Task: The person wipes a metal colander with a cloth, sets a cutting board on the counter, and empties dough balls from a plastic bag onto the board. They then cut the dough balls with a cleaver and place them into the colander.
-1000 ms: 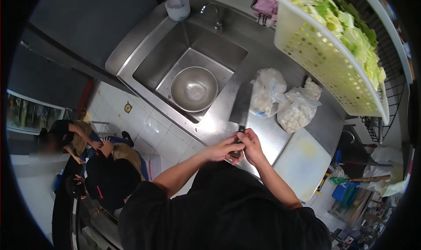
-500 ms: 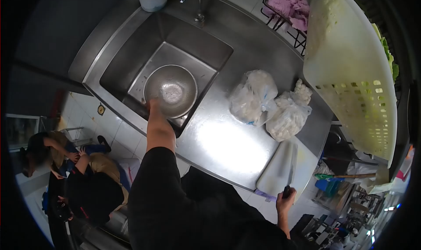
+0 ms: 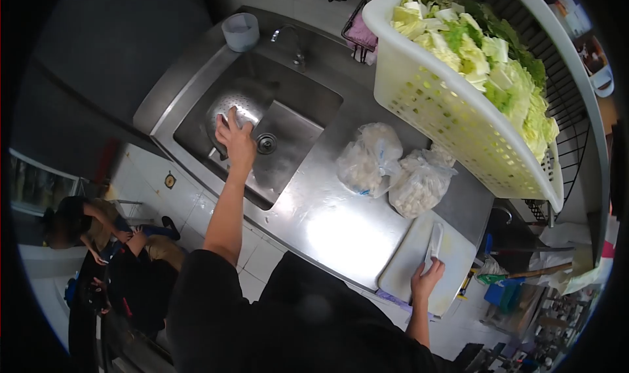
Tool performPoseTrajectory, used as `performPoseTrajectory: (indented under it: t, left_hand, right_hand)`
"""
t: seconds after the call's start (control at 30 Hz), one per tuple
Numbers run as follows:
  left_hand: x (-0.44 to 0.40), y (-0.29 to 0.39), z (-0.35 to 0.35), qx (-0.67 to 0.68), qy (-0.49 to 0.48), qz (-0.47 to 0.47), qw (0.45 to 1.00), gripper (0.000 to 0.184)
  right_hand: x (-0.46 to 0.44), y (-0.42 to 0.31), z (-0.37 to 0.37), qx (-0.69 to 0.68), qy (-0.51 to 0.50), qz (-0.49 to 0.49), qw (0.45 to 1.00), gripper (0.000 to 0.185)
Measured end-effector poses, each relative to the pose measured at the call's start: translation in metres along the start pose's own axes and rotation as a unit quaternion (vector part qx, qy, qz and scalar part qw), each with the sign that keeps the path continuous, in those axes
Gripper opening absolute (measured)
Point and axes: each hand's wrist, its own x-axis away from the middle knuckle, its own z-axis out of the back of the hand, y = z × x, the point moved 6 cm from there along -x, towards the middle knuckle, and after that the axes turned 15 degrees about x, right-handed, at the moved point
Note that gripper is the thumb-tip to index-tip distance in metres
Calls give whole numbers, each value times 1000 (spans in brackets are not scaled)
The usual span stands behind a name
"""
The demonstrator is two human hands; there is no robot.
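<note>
Over the sink point(image 3: 301, 121), my left hand point(image 3: 237, 142) has its fingers spread at the near side of a shiny metal bowl point(image 3: 229, 101). The bowl is at the sink's back left corner; whether the fingertips touch it I cannot tell. My right hand point(image 3: 426, 281) is closed at the handle end of a knife point(image 3: 437, 237), whose blade lies over the white cutting board point(image 3: 457, 258). The handle is hidden by my fingers. Behind the board are two clear plastic bags of whitish pieces, one on the left point(image 3: 368, 160), the other on the right point(image 3: 422, 186).
A white perforated basket point(image 3: 452, 104) of chopped leafy greens point(image 3: 485, 58) looms at upper right. The faucet point(image 3: 298, 55) and a whitish tub point(image 3: 240, 32) are behind the sink. Two people, one bent forward point(image 3: 141, 281), are at lower left.
My hands have parted from around the knife. The bowl has shifted to the sink's back left, exposing the drain. My right hand has brought the knife to the board.
</note>
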Motion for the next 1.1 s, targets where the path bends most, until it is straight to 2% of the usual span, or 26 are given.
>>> performPoseTrajectory:
  t: [0.07,0.1,0.2,0.23,0.3,0.33,0.4,0.43,0.47,0.5,0.53,0.6,0.67,0.73,0.77,0.8,0.83,0.87,0.9,0.93,0.97,1.0,1.03,1.07,1.1]
  left_hand:
    - [7,25,17,39,5,18,999,23]
    - [19,37,14,68,-7,48,996,23]
    - [74,49,-22,225,-96,106,964,25]
    - [80,47,-16,225,-92,105,964,25]
    - [76,31,-9,253,-59,126,957,26]
    - [68,9,-6,292,7,140,946,31]
    - [56,-63,-17,298,74,237,922,36]
    - [34,-67,7,410,93,234,877,31]
    - [28,-97,3,414,142,293,850,27]
    - [24,-136,-15,492,146,347,785,25]
    - [25,-186,-39,464,121,390,786,27]
    - [6,-208,-44,488,113,450,740,27]
    - [-4,-241,-64,486,70,473,732,27]
    - [5,-273,-81,470,34,511,718,27]
    - [6,-286,-89,485,22,513,708,28]
    - [7,-298,-98,502,12,514,695,29]
    - [10,-317,-108,467,-10,530,708,33]
    - [12,-325,-111,460,-21,541,704,33]
    - [11,-333,-115,479,4,551,684,35]
    - [9,-340,-120,497,27,558,664,38]
    - [6,-347,-121,490,14,566,663,38]
    - [-1,-351,-129,509,-62,581,632,41]
    - [-4,-353,-137,524,-138,592,597,45]
    - [-1,-368,-145,523,-150,594,593,45]
    - [6,-386,-163,522,-174,609,572,49]
  right_hand:
    - [-31,-31,-8,-39,27,26,999,33]
    - [-44,-51,-14,-76,22,72,994,31]
    - [-80,-130,-20,-186,28,173,967,23]
    - [-94,-159,-19,-210,24,186,960,20]
    - [-124,-226,-17,-283,0,196,939,16]
    - [-142,-261,-17,-331,-21,192,924,16]
    - [-187,-335,-29,-415,-36,198,887,20]
    - [-212,-375,-32,-471,-126,141,862,23]
    - [-240,-415,-36,-520,-212,82,823,27]
    - [-275,-453,-48,-607,-229,64,758,29]
    - [-309,-490,-67,-687,-242,44,683,31]
    - [-374,-548,-96,-736,-203,-10,646,40]
    - [-411,-591,-132,-744,-156,-69,646,38]
    - [-404,-604,-196,-741,-126,-130,647,37]
    - [-379,-615,-250,-629,-311,-52,711,34]
    - [-345,-618,-292,-485,-481,31,730,32]
    - [-330,-608,-311,-275,-427,145,849,30]
    - [-304,-598,-322,-43,-351,252,901,30]
    - [-280,-595,-312,-38,-367,245,896,30]
    - [-268,-578,-299,-166,-389,60,904,29]
    - [-251,-559,-287,-283,-384,-132,869,29]
    - [-237,-552,-276,-279,-386,-144,867,29]
    - [-232,-547,-260,-257,-344,-72,900,29]
    - [-225,-543,-242,-233,-298,0,926,29]
    - [-214,-536,-228,-225,-297,8,928,31]
